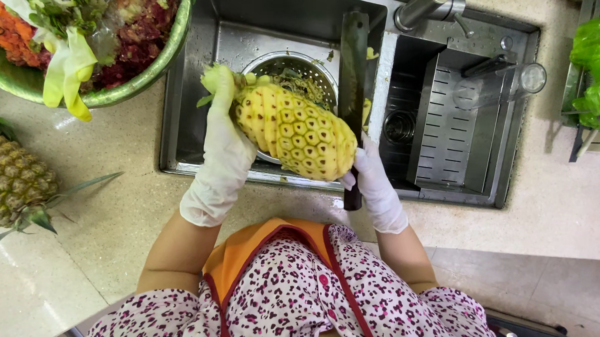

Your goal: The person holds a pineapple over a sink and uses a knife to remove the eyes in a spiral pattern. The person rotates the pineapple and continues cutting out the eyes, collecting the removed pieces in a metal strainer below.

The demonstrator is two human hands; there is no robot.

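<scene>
Left hand (221, 158) grips peeled pineapple (292, 129) over sink (191, 92); right hand (375, 186) holds long dark knife (352, 73) beside it. Unpeeled pineapple (8, 182) on worktop (115, 215).

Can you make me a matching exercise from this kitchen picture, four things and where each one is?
Things:
1. peeled pineapple
2. unpeeled pineapple
3. green bowl
4. long knife

Places:
A. top left, full of scraps
B. in the right hand
C. on the counter at the left edge
D. over the sink, gripped by the left hand

Pairs: 1-D, 2-C, 3-A, 4-B
</scene>
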